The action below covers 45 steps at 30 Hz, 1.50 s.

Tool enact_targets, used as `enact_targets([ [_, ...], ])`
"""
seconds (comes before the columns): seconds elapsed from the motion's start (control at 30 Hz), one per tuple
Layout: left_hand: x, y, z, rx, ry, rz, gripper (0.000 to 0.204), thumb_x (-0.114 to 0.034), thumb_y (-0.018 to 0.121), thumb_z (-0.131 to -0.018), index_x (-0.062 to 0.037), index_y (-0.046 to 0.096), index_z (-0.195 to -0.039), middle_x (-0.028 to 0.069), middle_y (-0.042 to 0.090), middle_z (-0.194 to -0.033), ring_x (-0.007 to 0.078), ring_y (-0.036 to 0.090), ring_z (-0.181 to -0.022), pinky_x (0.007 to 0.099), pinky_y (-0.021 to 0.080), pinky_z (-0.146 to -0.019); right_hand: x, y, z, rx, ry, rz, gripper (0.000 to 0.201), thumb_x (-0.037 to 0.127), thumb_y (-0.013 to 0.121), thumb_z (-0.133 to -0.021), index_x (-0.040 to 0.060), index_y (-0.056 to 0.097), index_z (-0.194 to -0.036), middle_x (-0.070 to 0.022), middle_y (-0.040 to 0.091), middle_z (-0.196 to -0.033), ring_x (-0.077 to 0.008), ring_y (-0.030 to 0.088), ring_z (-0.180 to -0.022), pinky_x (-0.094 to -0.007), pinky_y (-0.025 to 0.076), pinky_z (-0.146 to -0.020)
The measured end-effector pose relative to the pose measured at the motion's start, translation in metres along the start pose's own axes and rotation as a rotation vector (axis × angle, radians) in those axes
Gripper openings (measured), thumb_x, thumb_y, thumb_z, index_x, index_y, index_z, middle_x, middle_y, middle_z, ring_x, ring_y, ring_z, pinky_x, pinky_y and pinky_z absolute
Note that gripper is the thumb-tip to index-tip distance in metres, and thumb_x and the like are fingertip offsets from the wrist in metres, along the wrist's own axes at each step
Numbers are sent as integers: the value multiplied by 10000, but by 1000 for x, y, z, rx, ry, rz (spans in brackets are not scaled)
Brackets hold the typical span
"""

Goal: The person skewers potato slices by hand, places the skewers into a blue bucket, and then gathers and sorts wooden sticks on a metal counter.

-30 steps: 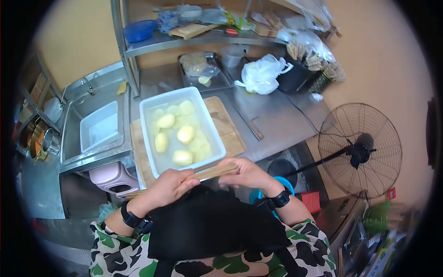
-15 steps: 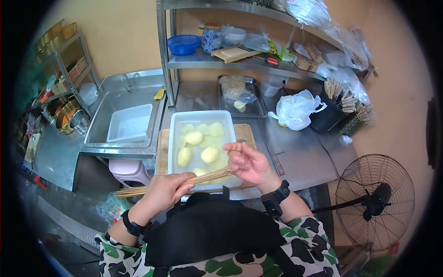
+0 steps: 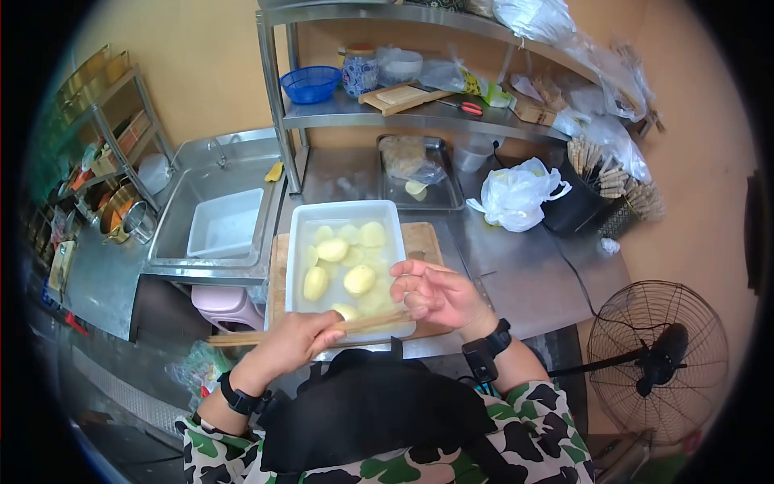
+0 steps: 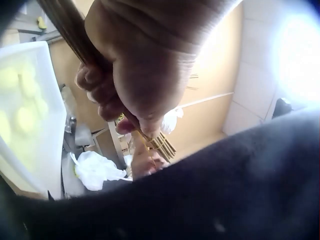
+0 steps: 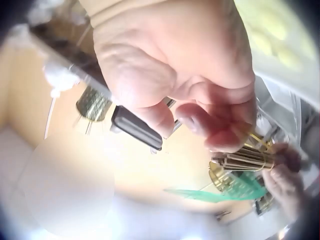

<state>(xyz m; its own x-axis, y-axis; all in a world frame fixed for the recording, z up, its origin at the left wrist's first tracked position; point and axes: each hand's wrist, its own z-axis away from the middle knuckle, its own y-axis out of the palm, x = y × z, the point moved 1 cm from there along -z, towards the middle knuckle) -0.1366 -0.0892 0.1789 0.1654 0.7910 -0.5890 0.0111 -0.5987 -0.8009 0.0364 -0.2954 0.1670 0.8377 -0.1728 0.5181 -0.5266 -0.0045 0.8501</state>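
My left hand (image 3: 298, 340) grips a bundle of thin wooden skewers (image 3: 371, 323), which lies across the front of a white tub (image 3: 300, 242). A yellow rubber band (image 4: 161, 142) circles the bundle near its right end. Just past that end is my right hand (image 3: 439, 297), its fingers curled. In the right wrist view, a strand of the band (image 5: 257, 136) stretches from the bundle to these curled fingers (image 5: 225, 140). Peeled potatoes (image 3: 359, 280) sit in cloudy water in the tub.
The tub stands on a wooden board (image 3: 427, 246) on a steel counter. Behind it are a dark tray (image 3: 439, 194) and a white plastic bag (image 3: 520, 194). A sink (image 3: 173, 234) is at the left, a fan (image 3: 657, 355) at the right. A shelf (image 3: 387, 113) crosses above.
My right hand has come off the end of the skewers, and its fingers now curl beside that end with the band drawn out. The left hand keeps its grip. The head view has shifted.
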Motion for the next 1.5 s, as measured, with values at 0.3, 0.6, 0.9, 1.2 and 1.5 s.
enact_targets([
  [0.3,-8,23,-47,82,20,-548,274,-372,501,-880,-104,534,-837,74,595,-647,279,607,-577,387,466,-507,-8,45,10,136,112,1744,527,244,629,-835,-1,394,-1238,-183,531,-1191,-229,552,-942,-339,432,-867],
  [0.6,-2,52,-79,82,422,-448,123,-176,581,-772,-70,544,-822,64,585,-738,243,609,-732,369,469,-686,-15,0,14,-342,453,1159,508,184,525,-906,11,328,-1341,-106,587,-898,-147,560,-706,-270,466,-645],
  [0.9,65,52,-62,-30,391,-459,122,-167,572,-742,-108,567,-849,36,513,-813,210,538,-859,357,383,-816,-56,-60,45,-186,417,1487,390,165,547,-895,29,432,-1243,-38,590,-852,-108,568,-712,-251,465,-623],
  [1.2,22,32,-99,-294,534,-49,277,-138,605,-746,-58,563,-1008,97,538,-1023,274,509,-1036,357,403,-894,-18,-41,8,-331,505,655,277,196,550,-898,18,486,-1101,-37,557,-775,-76,509,-641,-207,423,-564],
  [1.5,72,36,-80,-48,-182,949,344,-308,352,-988,-75,424,-1231,68,577,-1099,132,552,-1000,276,464,-835,-51,-39,10,-283,560,759,241,270,543,-917,53,530,-1022,-13,543,-794,-73,503,-658,-210,424,-581],
])
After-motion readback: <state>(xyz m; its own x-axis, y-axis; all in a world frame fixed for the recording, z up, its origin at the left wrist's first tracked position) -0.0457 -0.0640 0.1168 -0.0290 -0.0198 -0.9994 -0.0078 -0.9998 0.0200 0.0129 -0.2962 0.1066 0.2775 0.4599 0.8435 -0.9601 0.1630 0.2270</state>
